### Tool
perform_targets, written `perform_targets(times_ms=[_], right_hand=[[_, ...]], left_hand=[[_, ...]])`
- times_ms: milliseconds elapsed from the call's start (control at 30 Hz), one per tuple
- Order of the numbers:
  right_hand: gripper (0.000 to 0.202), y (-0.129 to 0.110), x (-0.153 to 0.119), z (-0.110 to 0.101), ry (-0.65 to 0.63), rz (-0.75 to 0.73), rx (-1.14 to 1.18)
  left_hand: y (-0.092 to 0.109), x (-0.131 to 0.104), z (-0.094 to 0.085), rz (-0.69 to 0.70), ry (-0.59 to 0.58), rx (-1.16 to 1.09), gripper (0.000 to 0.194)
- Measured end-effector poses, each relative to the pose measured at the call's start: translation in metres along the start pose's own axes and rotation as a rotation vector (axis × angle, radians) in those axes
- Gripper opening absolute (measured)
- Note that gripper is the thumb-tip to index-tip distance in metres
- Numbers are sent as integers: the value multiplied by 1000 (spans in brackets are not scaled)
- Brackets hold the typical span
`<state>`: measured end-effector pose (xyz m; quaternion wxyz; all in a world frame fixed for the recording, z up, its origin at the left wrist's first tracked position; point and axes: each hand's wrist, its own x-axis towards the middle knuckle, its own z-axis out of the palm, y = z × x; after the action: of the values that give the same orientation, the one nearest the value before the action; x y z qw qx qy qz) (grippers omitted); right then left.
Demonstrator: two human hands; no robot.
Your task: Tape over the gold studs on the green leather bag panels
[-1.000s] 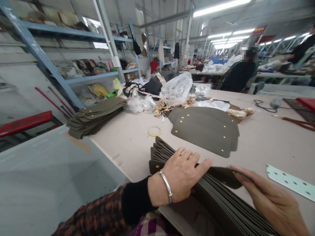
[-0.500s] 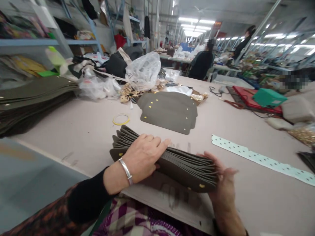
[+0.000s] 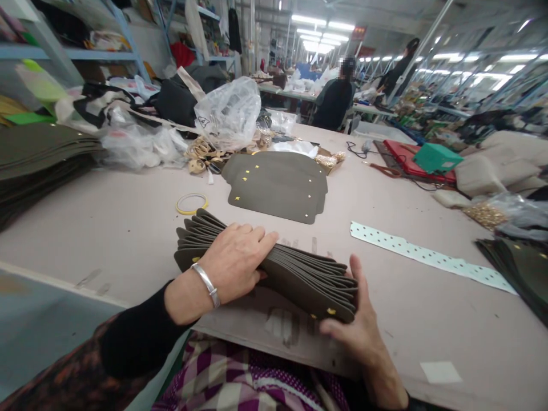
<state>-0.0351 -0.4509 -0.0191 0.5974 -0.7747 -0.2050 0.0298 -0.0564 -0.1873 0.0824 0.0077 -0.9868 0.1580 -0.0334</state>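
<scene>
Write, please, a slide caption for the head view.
Left hand grips a stack of dark panels; right hand spreads around its end.

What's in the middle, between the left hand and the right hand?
In the head view, part of the dark stack lies between the left hand and right hand.

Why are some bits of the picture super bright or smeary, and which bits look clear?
Head view, top: the ceiling lights glare white. Head view, left edge: the green-capped bottle looks smeared and stretched, maybe by the wide lens or camera movement. Head view, middle: the left hand, right hand and stack of dark olive panels look fairly sharp.
</scene>
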Motion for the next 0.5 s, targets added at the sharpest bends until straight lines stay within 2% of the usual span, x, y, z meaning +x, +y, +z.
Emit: perform_targets(times_ms=[133, 233, 333, 400, 500], right_hand=[[103, 1, 4, 18, 136, 14, -111], [81, 3, 8, 24, 224, -34, -200], [73, 5, 7, 26, 314, -117, -234], [67, 5, 7, 23, 302, -159, -215], [63, 3, 13, 11, 132, -144, -186]], left_hand=[[4, -3, -1, 55, -25, -12, 54], [6, -5, -1, 63, -18, -5, 54], [6, -6, 1, 55, 2, -12, 56], [6, -6, 2, 43, 8, -18, 58], [6, -5, 2, 43, 5, -17, 58]])
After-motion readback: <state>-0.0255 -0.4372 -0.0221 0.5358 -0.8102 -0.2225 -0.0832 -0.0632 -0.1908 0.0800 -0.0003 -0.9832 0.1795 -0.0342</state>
